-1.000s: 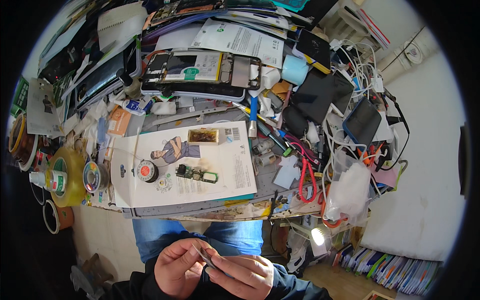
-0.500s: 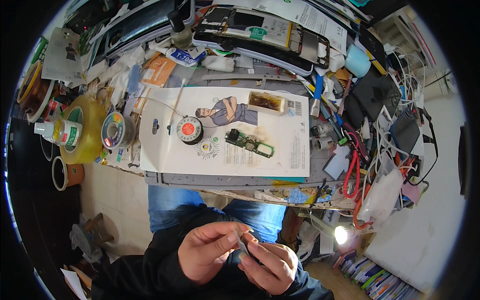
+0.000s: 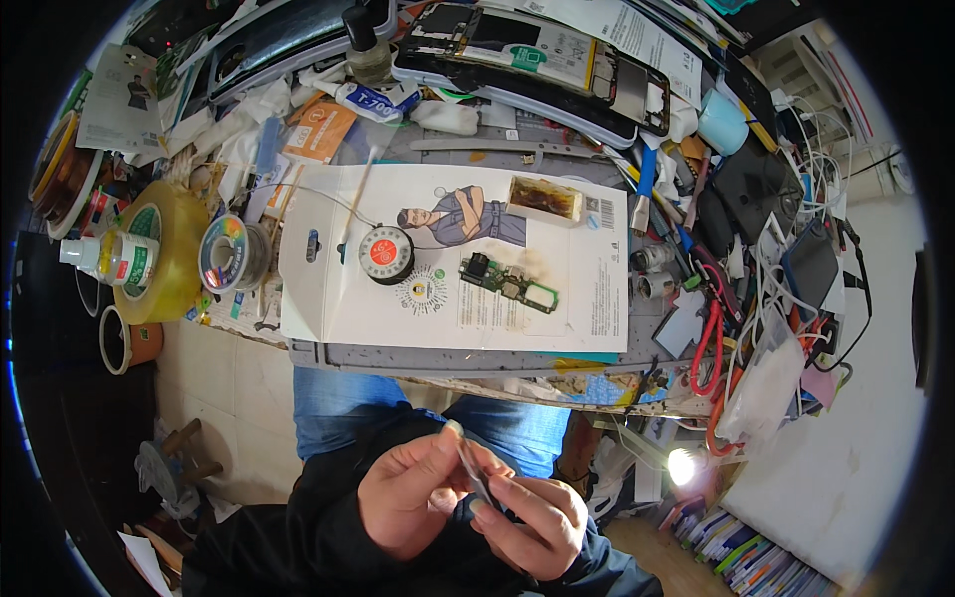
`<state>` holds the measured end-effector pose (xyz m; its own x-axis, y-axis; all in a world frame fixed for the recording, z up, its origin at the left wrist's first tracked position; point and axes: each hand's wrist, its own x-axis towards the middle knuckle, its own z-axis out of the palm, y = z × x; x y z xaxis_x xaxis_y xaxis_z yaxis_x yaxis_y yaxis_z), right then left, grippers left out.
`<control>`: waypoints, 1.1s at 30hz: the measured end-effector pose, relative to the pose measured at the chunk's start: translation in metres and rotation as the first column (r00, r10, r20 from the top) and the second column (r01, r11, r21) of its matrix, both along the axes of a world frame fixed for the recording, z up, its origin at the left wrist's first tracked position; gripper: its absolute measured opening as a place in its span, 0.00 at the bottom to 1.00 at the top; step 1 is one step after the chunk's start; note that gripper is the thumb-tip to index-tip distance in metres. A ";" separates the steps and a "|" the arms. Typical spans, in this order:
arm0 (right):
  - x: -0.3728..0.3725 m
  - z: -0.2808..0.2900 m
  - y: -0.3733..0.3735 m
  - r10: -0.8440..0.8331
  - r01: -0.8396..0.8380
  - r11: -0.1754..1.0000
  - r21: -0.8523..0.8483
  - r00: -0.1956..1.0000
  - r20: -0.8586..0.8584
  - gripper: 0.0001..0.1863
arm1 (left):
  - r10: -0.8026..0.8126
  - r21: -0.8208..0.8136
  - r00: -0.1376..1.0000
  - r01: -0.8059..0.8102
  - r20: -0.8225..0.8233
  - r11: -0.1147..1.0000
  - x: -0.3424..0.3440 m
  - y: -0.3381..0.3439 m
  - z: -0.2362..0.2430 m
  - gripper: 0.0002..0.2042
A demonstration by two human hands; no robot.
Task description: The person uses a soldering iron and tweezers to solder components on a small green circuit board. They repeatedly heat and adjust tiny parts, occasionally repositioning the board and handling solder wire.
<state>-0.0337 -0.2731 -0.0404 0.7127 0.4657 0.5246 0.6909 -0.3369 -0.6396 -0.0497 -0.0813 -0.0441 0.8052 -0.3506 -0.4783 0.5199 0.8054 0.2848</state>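
Over my lap, my left hand (image 3: pixel 408 493) and my right hand (image 3: pixel 532 527) are closed on a small, thin, flat grey piece (image 3: pixel 474 468), held tilted; I cannot make out exactly what it is. On the white printed card sheet (image 3: pixel 328 318) on the desk in front of me lie a small green circuit board (image 3: pixel 507 284), a round black container with a red label (image 3: pixel 386 255), a small open box with brown residue (image 3: pixel 545 201) and a cotton swab (image 3: pixel 363 174).
Left are tape (image 3: pixel 159 284), a wire spool (image 3: pixel 229 254) and a small bottle (image 3: pixel 129 261). Opened phones (image 3: pixel 527 75) and papers are stacked behind. Tools (image 3: pixel 647 189), cables and a plastic bag (image 3: pixel 761 388) crowd the right. A lit lamp (image 3: pixel 681 466) sits below the desk's right side.
The view has shifted, so the desk sits higher and farther right than a second ago. My left thumb has lifted along the piece since half a second ago. Both hands still grip it.
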 end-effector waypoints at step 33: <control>-0.019 -0.021 0.014 -0.040 0.175 0.891 0.418 0.949 -0.312 0.19 | 0.100 -0.044 0.992 -0.097 0.078 0.994 0.000 -0.021 -0.003 0.17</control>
